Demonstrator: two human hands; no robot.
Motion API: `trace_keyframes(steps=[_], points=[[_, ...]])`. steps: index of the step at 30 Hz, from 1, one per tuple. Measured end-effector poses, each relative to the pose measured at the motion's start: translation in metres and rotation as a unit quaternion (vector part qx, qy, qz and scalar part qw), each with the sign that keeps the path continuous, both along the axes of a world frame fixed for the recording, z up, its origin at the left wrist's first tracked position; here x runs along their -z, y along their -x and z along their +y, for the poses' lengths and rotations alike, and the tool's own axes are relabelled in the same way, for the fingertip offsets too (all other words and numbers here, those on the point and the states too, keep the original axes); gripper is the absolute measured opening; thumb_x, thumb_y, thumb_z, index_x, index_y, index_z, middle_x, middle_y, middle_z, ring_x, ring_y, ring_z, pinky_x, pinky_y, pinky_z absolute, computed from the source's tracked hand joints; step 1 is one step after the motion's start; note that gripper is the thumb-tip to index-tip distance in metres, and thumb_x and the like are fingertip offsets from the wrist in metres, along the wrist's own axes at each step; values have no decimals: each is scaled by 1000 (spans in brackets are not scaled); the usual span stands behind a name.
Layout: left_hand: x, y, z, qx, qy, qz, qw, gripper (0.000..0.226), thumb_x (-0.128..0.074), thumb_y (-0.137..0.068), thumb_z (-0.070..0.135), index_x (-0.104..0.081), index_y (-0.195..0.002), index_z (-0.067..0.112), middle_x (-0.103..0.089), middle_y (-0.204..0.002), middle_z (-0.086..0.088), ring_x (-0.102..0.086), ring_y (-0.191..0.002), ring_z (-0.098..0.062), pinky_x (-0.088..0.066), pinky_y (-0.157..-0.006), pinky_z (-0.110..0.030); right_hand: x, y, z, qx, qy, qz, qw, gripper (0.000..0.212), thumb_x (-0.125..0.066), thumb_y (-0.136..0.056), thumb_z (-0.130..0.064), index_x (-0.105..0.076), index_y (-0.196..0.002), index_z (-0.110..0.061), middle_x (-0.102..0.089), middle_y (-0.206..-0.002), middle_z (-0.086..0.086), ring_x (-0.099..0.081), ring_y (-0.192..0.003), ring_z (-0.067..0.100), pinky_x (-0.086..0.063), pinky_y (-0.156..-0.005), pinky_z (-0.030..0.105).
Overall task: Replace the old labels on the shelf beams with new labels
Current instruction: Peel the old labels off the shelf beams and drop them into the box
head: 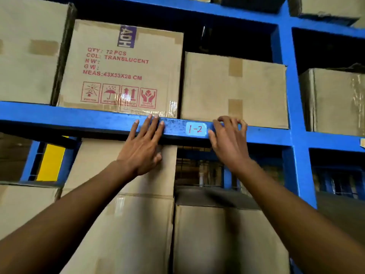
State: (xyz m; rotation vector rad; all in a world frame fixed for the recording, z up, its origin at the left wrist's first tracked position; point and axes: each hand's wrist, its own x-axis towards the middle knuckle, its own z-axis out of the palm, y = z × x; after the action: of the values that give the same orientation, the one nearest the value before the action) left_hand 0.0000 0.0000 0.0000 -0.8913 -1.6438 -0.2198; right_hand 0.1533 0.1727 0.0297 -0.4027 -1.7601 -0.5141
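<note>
Pale label (196,129) between both hands' fingers (152,125).

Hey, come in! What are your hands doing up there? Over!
Left hand flat on beam. Right hand fingering beam beside label. Nothing blocking.

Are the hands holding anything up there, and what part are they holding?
Nothing is held. The left hand lies flat on the blue beam. The right hand curls its fingertips onto the beam beside the label.

Scuffed blue-painted metal beam (79,117), smooth pale paper label (196,129), matt cardboard boxes (234,89) with glossy tape.
</note>
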Motion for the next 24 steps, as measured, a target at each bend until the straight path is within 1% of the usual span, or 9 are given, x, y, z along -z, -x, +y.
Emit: trace_keyframes(steps=[2, 4, 6, 10, 15, 18, 20, 22, 24], points=[[-5, 13, 4, -20, 17, -30, 999, 95, -51, -85, 43, 17, -146, 14, 19, -157, -13, 18, -144, -28, 9, -117, -47, -6, 10, 1, 16, 3, 11, 1000, 38, -46, -92, -28, -49, -123, -6, -47, -132, 15, -40, -122, 33, -23, -105, 47], [-6, 25, 11, -26, 13, -7, 1000, 105, -55, -81, 46, 25, -142, 14, 26, -153, -14, 24, -142, -29, 11, -116, -48, -10, 21, 4, 49, 1, 12, 999, 37, -45, -92, -29, -48, -122, -8, -44, -133, 14, -38, -122, 32, -23, -105, 47], [-2, 34, 16, -15, 9, 3, 1000, 109, -56, -79, 48, 29, -139, 14, 31, -151, -13, 28, -140, -29, 12, -117, -50, -9, 31, 4, 59, -2, 16, 998, 33, -46, -91, -26, -51, -118, -8, -43, -131, 12, -38, -121, 30, -23, -105, 45], [-3, 40, 18, -6, 6, 11, 1000, 110, -56, -78, 48, 29, -140, 14, 31, -152, -14, 29, -140, -30, 11, -117, -51, -2, 43, -2, 81, -8, 40, 996, 33, -55, -86, -19, -54, -116, -5, -42, -133, 13, -36, -122, 29, -24, -104, 44], [-1, 43, 20, 7, -2, 13, 1000, 110, -55, -78, 48, 29, -141, 14, 32, -152, -15, 30, -139, -31, 12, -116, -51, -4, 48, -13, 89, -21, 60, 994, 24, -53, -86, -14, -62, -105, -2, -48, -129, 13, -38, -121, 30, -18, -102, 42], [-2, 43, 19, 9, -3, 13, 1000, 110, -55, -78, 47, 29, -141, 14, 32, -151, -15, 30, -139, -30, 13, -116, -51, -9, 46, -19, 133, -32, 27, 990, 23, -56, -85, -14, -62, -105, -3, -53, -124, 13, -41, -118, 29, -20, -102, 41], [-2, 43, 19, 10, -2, 10, 1000, 110, -55, -78, 47, 29, -141, 14, 33, -151, -15, 30, -139, -31, 12, -116, -51, -12, 45, -20, 145, -51, 7, 988, 24, -55, -86, -17, -61, -105, -4, -55, -120, 12, -43, -115, 29, -19, -101, 40], [-2, 41, 19, 8, -3, 9, 1000, 110, -55, -77, 47, 29, -141, 14, 32, -151, -15, 29, -140, -30, 12, -116, -52, -14, 40, -21, 126, -51, 7, 991, 26, -52, -87, -22, -61, -103, -4, -57, -120, 12, -45, -114, 27, -20, -100, 40], [-1, 40, 19, 9, -5, 8, 1000, 110, -55, -76, 47, 28, -141, 14, 31, -151, -15, 29, -140, -30, 12, -116, -52, -13, 34, -21, 70, -43, 21, 996, 28, -51, -85, -24, -63, -99, -3, -60, -121, 11, -47, -113, 26, -24, -100, 39]])
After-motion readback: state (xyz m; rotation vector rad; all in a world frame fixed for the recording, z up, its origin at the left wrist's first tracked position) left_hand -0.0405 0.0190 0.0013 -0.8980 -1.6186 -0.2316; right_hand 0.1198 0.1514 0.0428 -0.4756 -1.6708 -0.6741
